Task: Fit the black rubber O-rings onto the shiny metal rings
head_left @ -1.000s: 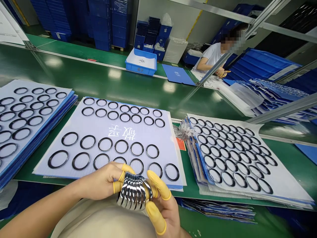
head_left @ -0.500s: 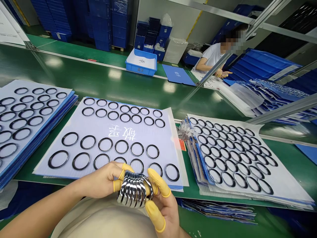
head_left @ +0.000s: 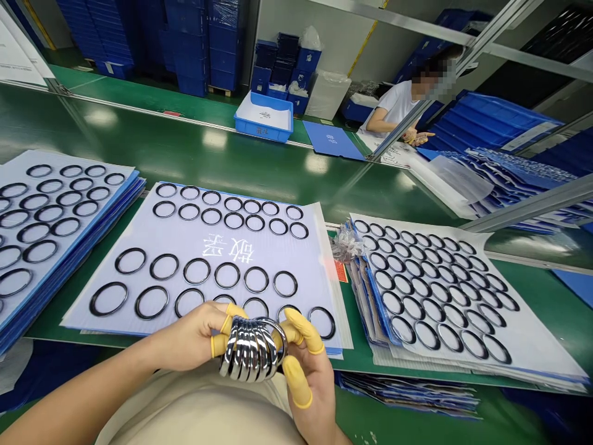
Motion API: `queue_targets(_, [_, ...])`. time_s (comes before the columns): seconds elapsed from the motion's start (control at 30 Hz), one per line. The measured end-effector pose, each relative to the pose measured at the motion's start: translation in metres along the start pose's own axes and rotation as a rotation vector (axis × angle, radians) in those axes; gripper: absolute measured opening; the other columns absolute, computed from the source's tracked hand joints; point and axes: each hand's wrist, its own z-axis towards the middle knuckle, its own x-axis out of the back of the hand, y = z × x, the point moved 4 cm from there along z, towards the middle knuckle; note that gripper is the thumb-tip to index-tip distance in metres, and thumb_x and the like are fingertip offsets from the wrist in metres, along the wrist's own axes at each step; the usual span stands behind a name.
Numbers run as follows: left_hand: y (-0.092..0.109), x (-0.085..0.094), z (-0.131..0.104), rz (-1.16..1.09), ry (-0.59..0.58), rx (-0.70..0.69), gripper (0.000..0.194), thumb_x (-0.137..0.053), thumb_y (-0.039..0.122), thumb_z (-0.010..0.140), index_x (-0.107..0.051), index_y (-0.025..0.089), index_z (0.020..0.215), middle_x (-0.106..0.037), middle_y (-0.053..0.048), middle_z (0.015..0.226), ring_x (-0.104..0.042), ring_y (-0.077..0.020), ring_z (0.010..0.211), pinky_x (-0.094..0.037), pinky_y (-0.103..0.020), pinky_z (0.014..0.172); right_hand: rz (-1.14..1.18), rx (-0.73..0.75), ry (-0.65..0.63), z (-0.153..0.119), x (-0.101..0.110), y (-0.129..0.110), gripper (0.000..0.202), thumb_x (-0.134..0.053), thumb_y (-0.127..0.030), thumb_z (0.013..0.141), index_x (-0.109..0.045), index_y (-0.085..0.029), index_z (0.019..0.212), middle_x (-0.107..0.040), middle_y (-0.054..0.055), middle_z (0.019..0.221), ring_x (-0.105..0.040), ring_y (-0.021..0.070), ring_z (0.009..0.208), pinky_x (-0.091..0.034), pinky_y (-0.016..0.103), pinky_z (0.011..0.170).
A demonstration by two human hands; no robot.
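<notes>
Polished rings [head_left: 250, 352] held side by side in a bunch, with a change at one end

Head camera, the only view: the bunch sits low in front of the wearer, between the fingers of the left hand [head_left: 194, 334] and those of the right hand [head_left: 312, 371]. The left fingers pinch its left end. On the right, thumb and forefinger stand spread, with yellow showing through the last ring's opening; whether any right finger presses on that ring, I cannot tell. Yellow finger cots [head_left: 299, 383] cover several tips on both hands.

Compared with half a second ago, the right thumb has come up, the forefinger is more bent, and the end ring shows more of its opening. The left hand has stayed almost where it was. That suggests the handling centres on the bunch's right end, with the left fingers as steady support.

The flat rings [head_left: 94, 306] laid in rows just beyond the fingers look unchanged. They lie on a white sheet [head_left: 287, 253], the nearest row partly hidden behind the hands. Left of the fingers stands a ring-covered left stack [head_left: 78, 247]; to their right, a right stack [head_left: 532, 346] carries closer rows. Crumpled clear film [head_left: 347, 242] lies between sheet and right stack, and the green tabletop [head_left: 44, 324] shows around them. Well beyond the fingers are a blue tray [head_left: 264, 128] and a co-worker [head_left: 398, 102].
</notes>
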Motion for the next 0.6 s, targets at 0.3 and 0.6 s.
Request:
queue_targets(0.3, [0.002, -0.003, 0.001, 0.015, -0.021, 0.02, 0.048, -0.046, 0.043, 0.095, -0.05, 0.015, 0.056, -0.045, 0.001, 0.061, -0.044, -0.0123, 0.064, -0.038, -0.022, 0.062, 0.06, -0.05, -0.26, 0.007, -0.007, -0.008, 0.022, -0.065, -0.047, 0.08, -0.069, -0.025, 0.077, -0.044, -0.001, 0.064, -0.041, 0.0158, 0.061, -0.039, 0.03, 0.061])
queue_targets(0.6, [-0.009, -0.007, -0.004, 0.018, -0.021, 0.054, 0.034, -0.05, 0.029, 0.094, -0.062, 0.015, 0.066, -0.054, -0.002, 0.073, -0.049, -0.0133, 0.072, -0.042, -0.022, 0.069, -0.021, -0.019, -0.314, 0.013, -0.021, -0.022, 0.022, -0.067, -0.042, 0.079, -0.067, -0.024, 0.066, -0.043, -0.002, 0.055, -0.04, 0.0162, 0.058, -0.037, 0.03, 0.056])
